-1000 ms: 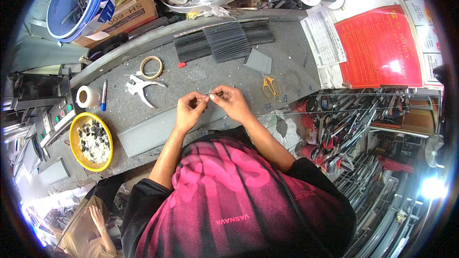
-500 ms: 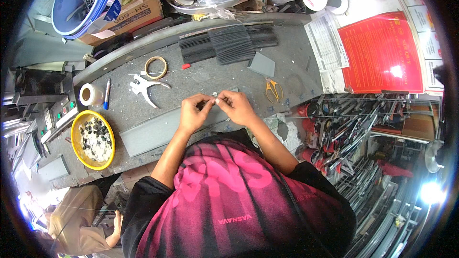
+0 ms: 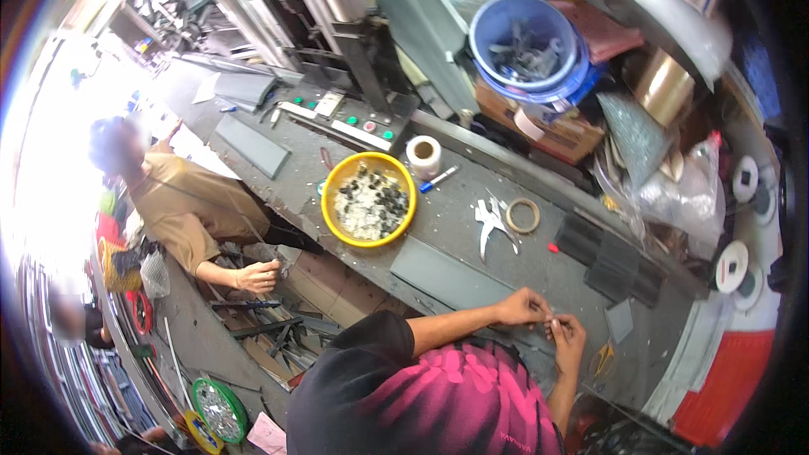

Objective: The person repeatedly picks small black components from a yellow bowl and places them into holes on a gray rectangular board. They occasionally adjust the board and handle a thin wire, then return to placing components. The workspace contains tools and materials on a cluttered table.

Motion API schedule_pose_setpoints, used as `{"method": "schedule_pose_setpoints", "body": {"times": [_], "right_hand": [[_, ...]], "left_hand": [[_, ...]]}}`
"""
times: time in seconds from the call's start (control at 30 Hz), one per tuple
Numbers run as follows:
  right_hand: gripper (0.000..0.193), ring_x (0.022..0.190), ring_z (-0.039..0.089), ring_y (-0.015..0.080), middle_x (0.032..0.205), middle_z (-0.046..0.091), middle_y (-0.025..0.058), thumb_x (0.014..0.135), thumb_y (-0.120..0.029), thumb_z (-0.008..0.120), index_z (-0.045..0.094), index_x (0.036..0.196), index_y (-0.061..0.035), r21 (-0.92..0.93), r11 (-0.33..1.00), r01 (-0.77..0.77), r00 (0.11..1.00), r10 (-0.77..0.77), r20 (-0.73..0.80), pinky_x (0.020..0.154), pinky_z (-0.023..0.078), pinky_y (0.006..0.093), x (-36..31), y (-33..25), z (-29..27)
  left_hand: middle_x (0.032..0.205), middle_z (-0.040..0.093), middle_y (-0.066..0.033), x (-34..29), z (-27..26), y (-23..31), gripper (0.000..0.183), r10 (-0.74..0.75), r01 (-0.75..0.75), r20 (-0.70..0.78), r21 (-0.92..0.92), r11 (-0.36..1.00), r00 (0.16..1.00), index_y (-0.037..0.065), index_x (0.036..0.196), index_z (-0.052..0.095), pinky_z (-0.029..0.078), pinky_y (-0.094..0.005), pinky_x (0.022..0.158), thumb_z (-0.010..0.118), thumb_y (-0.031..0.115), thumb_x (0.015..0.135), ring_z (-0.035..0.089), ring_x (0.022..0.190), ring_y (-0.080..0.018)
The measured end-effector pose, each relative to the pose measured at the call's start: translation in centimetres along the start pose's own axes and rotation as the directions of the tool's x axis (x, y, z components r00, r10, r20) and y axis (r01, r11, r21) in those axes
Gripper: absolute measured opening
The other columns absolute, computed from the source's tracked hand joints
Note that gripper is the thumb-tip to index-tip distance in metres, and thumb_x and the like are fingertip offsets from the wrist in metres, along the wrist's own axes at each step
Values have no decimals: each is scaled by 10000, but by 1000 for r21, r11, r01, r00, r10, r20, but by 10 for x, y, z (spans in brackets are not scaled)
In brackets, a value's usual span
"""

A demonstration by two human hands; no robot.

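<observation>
My left hand (image 3: 524,307) and my right hand (image 3: 567,339) meet above the workbench, fingertips pinched together. Between them is a tiny pale piece, too small to make out. Beneath my left forearm runs a long flat grey strip (image 3: 447,275). A pair of yellow-handled scissors (image 3: 602,360) lies beside my right hand, and a small grey plate (image 3: 619,320) just beyond them. Farther off are white hand pliers (image 3: 489,226), a tan ring of tape (image 3: 522,216) and a small red piece (image 3: 553,248). Black pleated mesh (image 3: 608,258) lies toward the bench's far edge.
A yellow basin (image 3: 327,211) of black and white small parts sits left, next to a white roll (image 3: 424,157) and blue marker (image 3: 440,179). Behind stand a blue bucket (image 3: 575,55) and a control panel with buttons (image 3: 354,124). A co-worker (image 3: 198,202) stands at left.
The view has swung to the left, bringing the co-worker and more of the bench into sight. Both hands still pinch together at the same spot over the bench.
</observation>
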State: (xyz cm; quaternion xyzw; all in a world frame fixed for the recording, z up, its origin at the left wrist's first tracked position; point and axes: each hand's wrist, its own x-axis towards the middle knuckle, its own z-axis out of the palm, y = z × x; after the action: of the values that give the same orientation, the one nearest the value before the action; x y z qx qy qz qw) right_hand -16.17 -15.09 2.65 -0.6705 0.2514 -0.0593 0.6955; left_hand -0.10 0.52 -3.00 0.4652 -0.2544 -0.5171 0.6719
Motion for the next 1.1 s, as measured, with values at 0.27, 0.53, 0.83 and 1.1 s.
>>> {"method": "schedule_pose_setpoints", "body": {"times": [0.27, 0.53, 0.83, 1.1], "right_hand": [[136, 855, 720, 149, 969, 773, 93, 1078, -117, 760, 692, 1081, 0, 12, 1000, -13, 997, 12, 76, 771, 565, 297, 9, -3, -12], [208, 939, 768, 260, 1072, 773, 144, 813, -27, 853, 679, 922, 7, -567, 809, 152, 988, -144, 59, 826, 586, 355, 11, -27, 2], [223, 931, 715, 352, 981, 758, 118, 691, -30, 857, 688, 836, -20, -634, 493, 595, 786, -521, 333, 826, 571, 464, 7, -58, 16], [203, 781, 700, 325, 854, 724, 129, 724, -2, 855, 695, 846, -31, -690, 557, 463, 877, -400, 266, 739, 560, 426, 5, -43, 8]], "left_hand": [[908, 820, -94, 6, 0, -9, 224, -15, 17, 31, -93, 996, 999, -56, 1073, 800, 574, -288, 637, 816, 163, 1032, 743, 704, -140], [888, 824, -71, 3, 5, 1, 166, -72, 74, -19, 76, 994, 997, -59, 1077, 788, 579, -294, 619, 783, 83, 991, 761, 666, -152], [862, 827, -84, 11, -4, 0, 112, -214, 206, 57, 120, 971, 975, -56, 954, 824, 590, -303, 630, 783, 47, 938, 740, 695, -144], [874, 843, -91, 7, 1, 17, 133, -234, 232, -29, 289, 929, 972, -54, 978, 856, 620, -312, 716, 796, 26, 891, 770, 766, -148]]}}
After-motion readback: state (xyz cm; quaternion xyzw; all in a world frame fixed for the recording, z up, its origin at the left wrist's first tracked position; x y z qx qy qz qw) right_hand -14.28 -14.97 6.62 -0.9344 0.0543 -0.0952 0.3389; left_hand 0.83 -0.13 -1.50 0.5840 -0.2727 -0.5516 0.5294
